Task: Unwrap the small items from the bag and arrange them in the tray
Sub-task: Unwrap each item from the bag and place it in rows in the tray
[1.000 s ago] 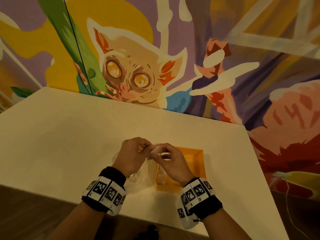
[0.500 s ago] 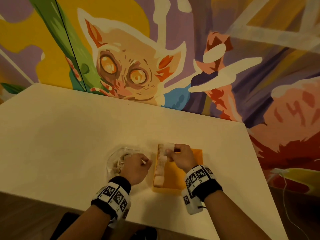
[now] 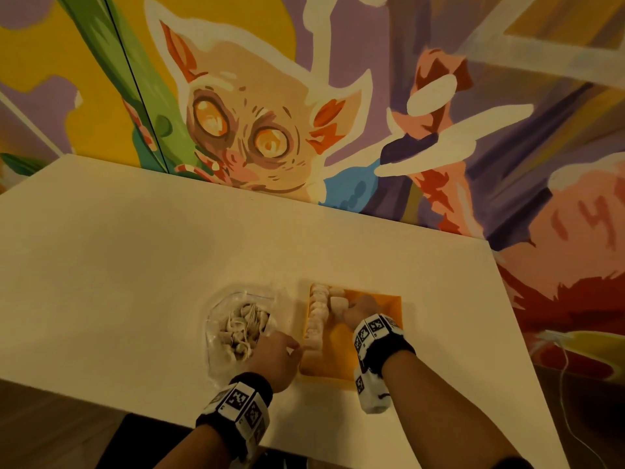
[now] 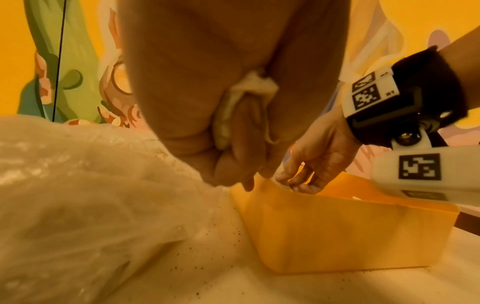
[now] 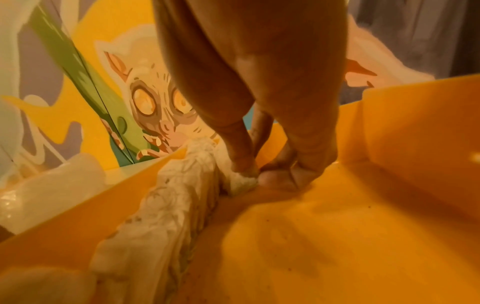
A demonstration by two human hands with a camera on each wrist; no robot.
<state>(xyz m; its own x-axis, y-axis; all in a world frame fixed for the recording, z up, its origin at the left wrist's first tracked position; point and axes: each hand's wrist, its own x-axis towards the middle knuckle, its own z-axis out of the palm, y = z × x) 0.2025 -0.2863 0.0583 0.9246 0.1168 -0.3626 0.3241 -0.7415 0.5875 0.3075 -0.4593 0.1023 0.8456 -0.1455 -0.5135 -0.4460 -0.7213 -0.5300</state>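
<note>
An orange tray (image 3: 378, 306) sits on the table, with a row of pale unwrapped items (image 3: 316, 316) along its left wall (image 5: 78, 207). My right hand (image 3: 358, 308) reaches into the tray and pinches one pale item (image 5: 242, 181) against the floor beside that row. A clear plastic bag (image 3: 236, 324) of wrapped items lies left of the tray. My left hand (image 3: 277, 357) hovers between bag and tray, its fingers curled round a crumpled white wrapper (image 4: 241, 98).
The cream table (image 3: 135, 265) stretches wide to the left and back, ending at a painted mural wall (image 3: 257, 137). Its near edge runs just below my wrists. A white cable (image 3: 568, 401) hangs off to the right.
My hands, together above the tray a second ago, have parted. The right one has gone down into the tray with the item; the left has dropped toward the bag with the wrapper.
</note>
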